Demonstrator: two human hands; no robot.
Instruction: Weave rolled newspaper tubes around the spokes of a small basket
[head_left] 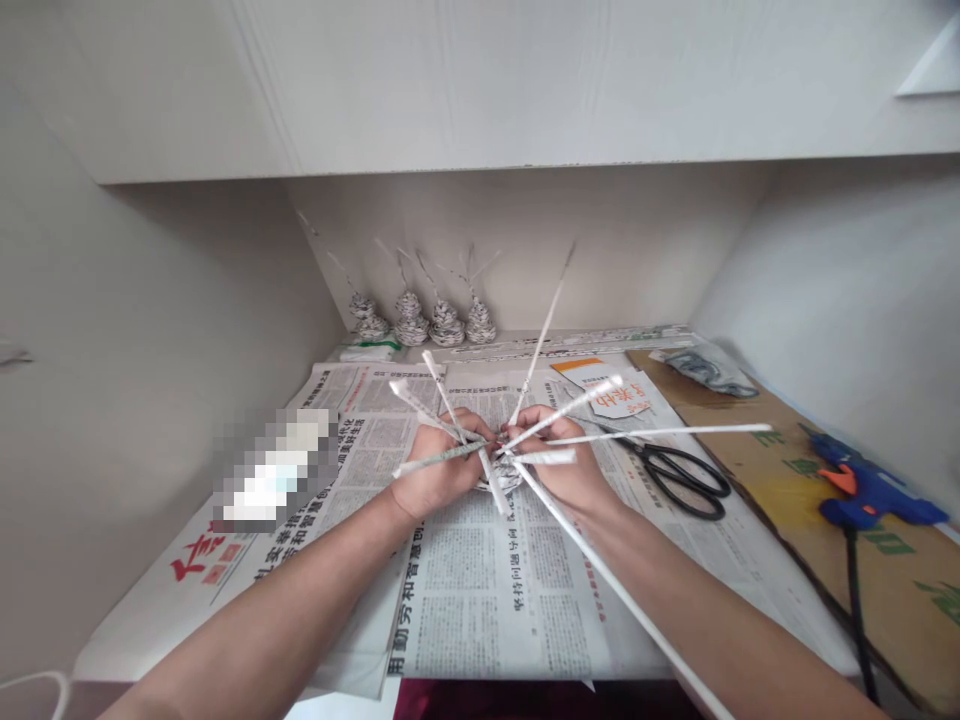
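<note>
Our left hand (435,484) and right hand (583,478) pinch the woven paper piece (504,476) between them, its paper sticks splayed, above newspaper (480,610). Black scissors (643,450) lie beside our right hand; farther back, four woven gourd shapes (448,326) stand by the wall (585,260).

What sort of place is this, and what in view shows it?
Probably a small craft workspace: newspaper sheets are spread out, black-handled scissors lie to the right, and four woven pieces stand in a row at the back.
</note>
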